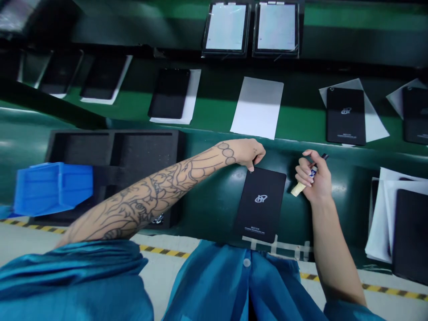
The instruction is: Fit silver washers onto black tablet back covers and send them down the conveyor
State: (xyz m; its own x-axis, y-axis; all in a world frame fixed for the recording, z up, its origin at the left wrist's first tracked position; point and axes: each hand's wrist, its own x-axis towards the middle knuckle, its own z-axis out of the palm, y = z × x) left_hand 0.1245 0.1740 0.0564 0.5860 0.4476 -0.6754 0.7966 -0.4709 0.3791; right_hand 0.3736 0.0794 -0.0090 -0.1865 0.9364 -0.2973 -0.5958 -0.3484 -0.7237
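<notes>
A black tablet [260,205] lies back side up on the green bench in front of me, with a pale logo in its middle. At its upper left corner, by the small camera lens, is my left hand [249,151]. Its fingers are curled in, the thumb tip touching or just over that corner; whether anything is pinched there is hidden. To the right of the tablet, my right hand [316,176] is closed around a marker pen [298,187] with a pale yellow end, a blue label and a black tip pointing up and away.
Along the raised shelf, a bare white sheet [257,107] lies among black tablets [346,116] on paper. Two lit screens [226,27] stand behind. At left are a black divided tray [143,149] and a blue bin [55,187]; at right, white sheets [381,218] with another tablet [413,236].
</notes>
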